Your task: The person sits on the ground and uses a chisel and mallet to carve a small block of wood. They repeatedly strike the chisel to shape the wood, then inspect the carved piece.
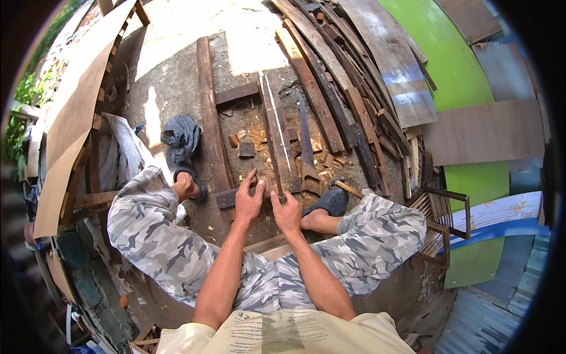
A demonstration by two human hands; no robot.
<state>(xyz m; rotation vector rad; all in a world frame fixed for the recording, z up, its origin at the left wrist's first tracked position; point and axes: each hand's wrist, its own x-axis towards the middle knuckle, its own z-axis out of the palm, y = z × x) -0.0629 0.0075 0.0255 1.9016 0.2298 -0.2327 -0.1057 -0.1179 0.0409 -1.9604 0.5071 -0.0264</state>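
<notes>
The left hand and right hand have partly curled fingers at the near end of the white-lined plank, but I cannot tell whether either grip holds anything; a careless reach could catch knuckles on its edges. Beside the right shoe, a foot shift might knock the hammer or meet the saw. Farther off, crumpled dark plastic, perhaps a bag, hides any contents.

Concrete floor, upper centre of frame, cluttered.
White-streaked plank laid at centre, long dark plank to its left; handsaw set down just right; wood chips scattered around dark block; boards piled upper right.
</notes>
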